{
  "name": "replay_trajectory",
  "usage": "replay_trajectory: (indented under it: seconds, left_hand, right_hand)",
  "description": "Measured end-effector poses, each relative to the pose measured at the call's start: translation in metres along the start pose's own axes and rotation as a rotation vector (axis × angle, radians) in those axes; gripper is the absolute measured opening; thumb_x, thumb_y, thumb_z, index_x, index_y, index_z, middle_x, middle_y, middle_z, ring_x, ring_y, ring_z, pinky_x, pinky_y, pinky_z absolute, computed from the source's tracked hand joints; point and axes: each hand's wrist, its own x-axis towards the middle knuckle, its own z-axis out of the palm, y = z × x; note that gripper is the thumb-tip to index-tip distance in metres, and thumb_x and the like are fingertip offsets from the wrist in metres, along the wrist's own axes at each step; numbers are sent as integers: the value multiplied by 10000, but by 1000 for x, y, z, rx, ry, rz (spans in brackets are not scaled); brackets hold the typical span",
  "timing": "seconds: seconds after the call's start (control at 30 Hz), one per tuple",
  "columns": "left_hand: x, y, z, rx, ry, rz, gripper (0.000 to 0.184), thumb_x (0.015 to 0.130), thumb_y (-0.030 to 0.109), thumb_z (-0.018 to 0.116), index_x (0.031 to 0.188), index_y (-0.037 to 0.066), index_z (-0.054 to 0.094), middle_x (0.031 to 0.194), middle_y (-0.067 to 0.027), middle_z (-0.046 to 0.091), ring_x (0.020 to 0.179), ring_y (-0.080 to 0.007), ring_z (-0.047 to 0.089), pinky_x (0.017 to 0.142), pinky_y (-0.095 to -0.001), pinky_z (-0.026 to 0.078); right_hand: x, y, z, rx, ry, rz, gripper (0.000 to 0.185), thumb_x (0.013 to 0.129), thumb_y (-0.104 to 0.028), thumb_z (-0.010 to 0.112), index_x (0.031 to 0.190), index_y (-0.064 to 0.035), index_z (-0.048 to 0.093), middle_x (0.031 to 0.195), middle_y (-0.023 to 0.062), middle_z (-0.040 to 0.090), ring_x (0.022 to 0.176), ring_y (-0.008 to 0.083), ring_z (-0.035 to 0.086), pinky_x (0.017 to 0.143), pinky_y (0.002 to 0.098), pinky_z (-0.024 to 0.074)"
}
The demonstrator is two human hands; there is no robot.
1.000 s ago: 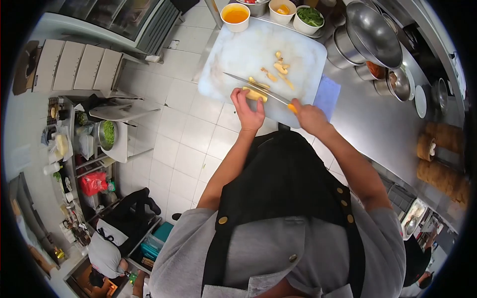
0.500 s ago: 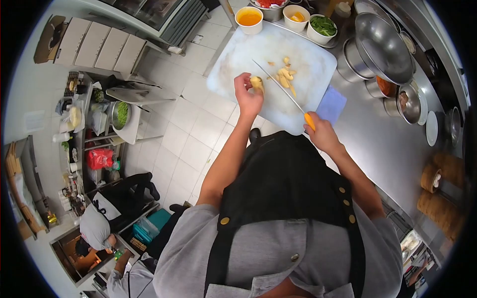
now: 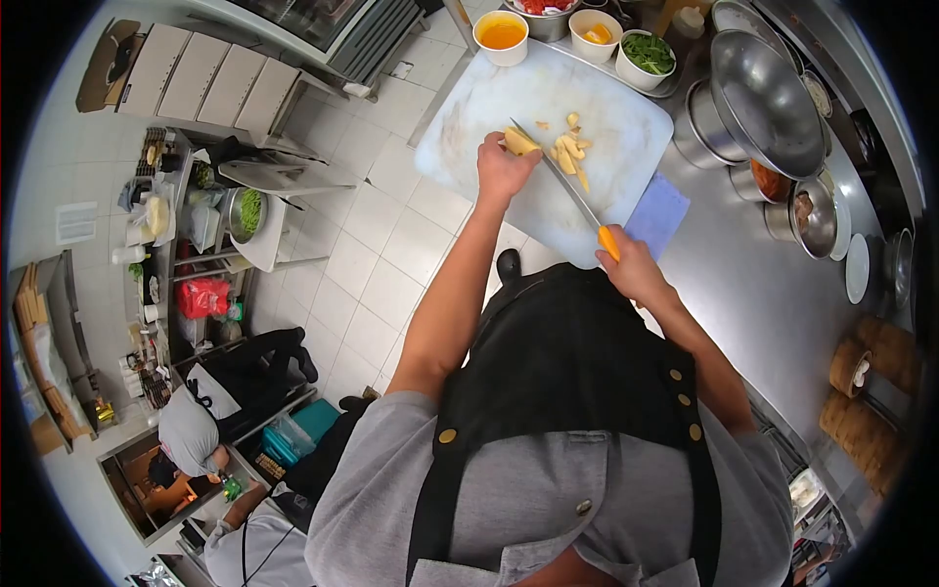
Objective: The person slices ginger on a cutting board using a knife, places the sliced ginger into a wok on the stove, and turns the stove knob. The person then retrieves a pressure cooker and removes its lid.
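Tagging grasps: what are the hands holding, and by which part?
Right hand: the knife, by its orange handle. Left hand: a yellowish food piece, between thumb and fingers; exact contact spots partly hidden.

orange knife handle, yellow chunk — whitish board

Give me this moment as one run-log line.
left hand: holding yellow piece | right hand: gripping knife by orange handle | board: cut pieces beside blade
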Motion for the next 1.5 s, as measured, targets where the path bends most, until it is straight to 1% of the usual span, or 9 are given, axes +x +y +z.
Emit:
replay_trajectory:
  seconds: [0.2, 0.43, 0.53, 0.6, 0.7, 0.87, 0.97, 1.17, 1.5]
  left_hand:
    - [10, 46, -20, -249, -287, -342, 751, 667, 268, 797, 1223, -66, 418, 983, -136, 593, 685, -180, 583, 555, -310, 478]
    - [36, 26, -8, -372, -189, -346, 577, 686, 156, 738, 1141, -54, 452, 979, -167, 559, 692, -202, 574, 487, -324, 466]
    - [29, 8, -14, -116, -57, 19, 513, 681, 1, 639, 1165, 4, 467, 1089, -183, 519, 898, -281, 580, 631, -400, 495]
    - [3, 4, -23, 282, 188, 822, 460, 689, -82, 587, 1129, 21, 498, 1095, -170, 519, 982, -338, 553, 838, -468, 461]
    - [-11, -46, -16, 292, -83, 1093, 606, 604, -148, 498, 1185, 20, 461, 1216, -186, 459, 1205, -387, 437, 1001, -549, 338]
    - [-62, -55, -19, 118, -86, 973, 585, 625, -102, 470, 1200, 1, 446, 1328, -228, 397, 1331, -405, 323, 1065, -532, 296]
    - [-74, -49, -21, -126, 88, 657, 548, 660, -85, 518, 1198, -12, 444, 1355, -229, 365, 1268, -423, 362, 1053, -470, 331]
    - [-55, -46, -3, -160, 92, 658, 438, 766, 16, 624, 1181, -9, 486, 1227, -219, 434, 1125, -382, 444, 973, -427, 392]
    - [-50, -37, -2, -80, 82, 683, 423, 710, 2, 570, 1130, -6, 523, 1154, -219, 466, 1050, -373, 485, 930, -427, 420]
  right_hand:
    - [-2, 2, -5, 3, -39, 17, 374, 873, -186, 602, 1189, -22, 486, 894, 296, 620, 865, 479, 588, 751, 513, 469]
    - [-7, -6, -10, -56, -20, 34, 349, 858, -149, 612, 1157, -12, 496, 914, 300, 615, 869, 485, 580, 759, 522, 467]
    - [-11, 3, -4, -80, 56, 34, 345, 853, -139, 619, 1151, -13, 498, 911, 305, 611, 865, 485, 579, 752, 528, 466]
    - [-14, 4, -3, -113, 104, 50, 347, 852, -138, 622, 1152, -15, 497, 909, 308, 609, 862, 484, 579, 745, 531, 466]
    - [-18, 1, -5, -107, 109, 63, 345, 855, -140, 621, 1151, -16, 494, 891, 305, 611, 842, 488, 580, 732, 537, 466]
    - [-20, 6, 4, -190, 62, -10, 341, 873, -157, 599, 1171, -35, 486, 814, 270, 631, 783, 470, 602, 705, 531, 478]
    - [-21, -2, 3, -222, 29, 23, 352, 879, -168, 592, 1188, -42, 480, 826, 255, 636, 782, 457, 611, 703, 519, 486]
    - [-30, -7, 1, -335, 75, -21, 382, 896, -182, 579, 1222, -25, 458, 839, 251, 631, 784, 446, 608, 698, 507, 483]
    - [-47, -10, 1, -308, 33, 48, 429, 887, -167, 584, 1267, -39, 431, 859, 248, 635, 782, 438, 615, 703, 502, 493]
